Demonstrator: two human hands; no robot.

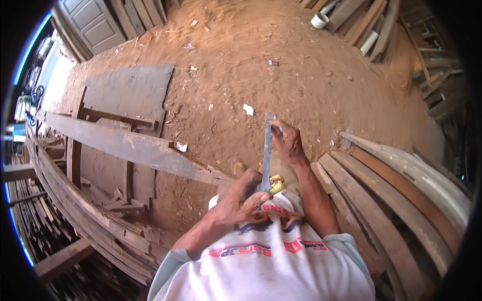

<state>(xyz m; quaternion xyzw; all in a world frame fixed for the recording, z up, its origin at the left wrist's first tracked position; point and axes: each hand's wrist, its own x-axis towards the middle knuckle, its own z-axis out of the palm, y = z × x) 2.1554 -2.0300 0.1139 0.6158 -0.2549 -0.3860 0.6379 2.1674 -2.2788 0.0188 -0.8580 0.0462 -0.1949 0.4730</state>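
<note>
A long, flat grey strip (267,150) with a rounded far end stretches away in front of my shirt. My left hand (240,198) is closed round its near end, the thumb lying beside a small yellow piece (276,184). Whether that yellow piece is joined to the strip I cannot tell. Close to the far end, my right hand (288,143) pinches the strip between thumb and fingers. The left fingertips are partly hidden behind the strip.
A long wooden board (115,140) runs across a wooden frame on my left. Stacked planks (371,200) lie close on my right. Further off are a grey sheet (130,90) on the dirt floor, a panelled door (93,25) and a white pot-shaped container (319,20).
</note>
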